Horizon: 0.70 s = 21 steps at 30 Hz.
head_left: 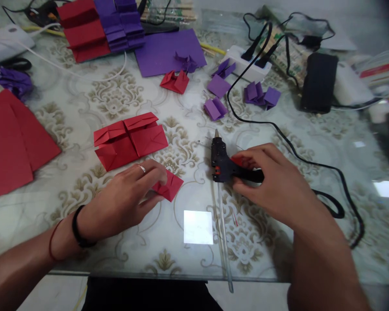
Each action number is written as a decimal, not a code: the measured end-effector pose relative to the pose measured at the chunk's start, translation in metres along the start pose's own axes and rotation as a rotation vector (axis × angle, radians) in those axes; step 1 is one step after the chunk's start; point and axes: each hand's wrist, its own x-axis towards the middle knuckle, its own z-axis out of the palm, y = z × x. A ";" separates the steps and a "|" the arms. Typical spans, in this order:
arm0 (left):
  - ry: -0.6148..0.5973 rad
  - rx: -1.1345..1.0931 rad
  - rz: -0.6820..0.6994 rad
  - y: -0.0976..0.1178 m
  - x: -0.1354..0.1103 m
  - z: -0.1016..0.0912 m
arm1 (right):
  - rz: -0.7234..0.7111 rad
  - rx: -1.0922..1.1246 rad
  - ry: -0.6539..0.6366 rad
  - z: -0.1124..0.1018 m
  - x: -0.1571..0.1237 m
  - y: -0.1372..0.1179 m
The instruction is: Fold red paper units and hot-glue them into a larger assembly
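On the glass-topped table (84, 112), near its front edge, the left hand (126, 198) lies flat with its fingers pressing a small folded red paper piece (170, 185) — just behind it sits a larger folded red paper (129, 140). Well apart, the right hand (272, 183) is wrapped around the handle of a black glue gun (222, 162), nozzle pointing away, its cord (311, 164) trailing right.

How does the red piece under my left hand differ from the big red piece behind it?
The small red piece is a single folded unit, pressed down by the left hand; the big red piece is wider, made of several folded panels, and lies untouched. The small one sits nearer the glue gun. Both are red folded paper.
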 end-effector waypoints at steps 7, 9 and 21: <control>0.252 -0.071 -0.072 0.005 0.003 -0.018 | 0.039 0.109 0.077 -0.009 0.002 -0.008; 0.297 -0.074 -0.133 0.006 0.001 -0.023 | 0.002 0.178 0.100 -0.009 0.003 -0.012; 0.120 -0.211 -0.186 0.009 0.004 -0.026 | 0.117 0.339 -0.012 -0.003 -0.001 -0.037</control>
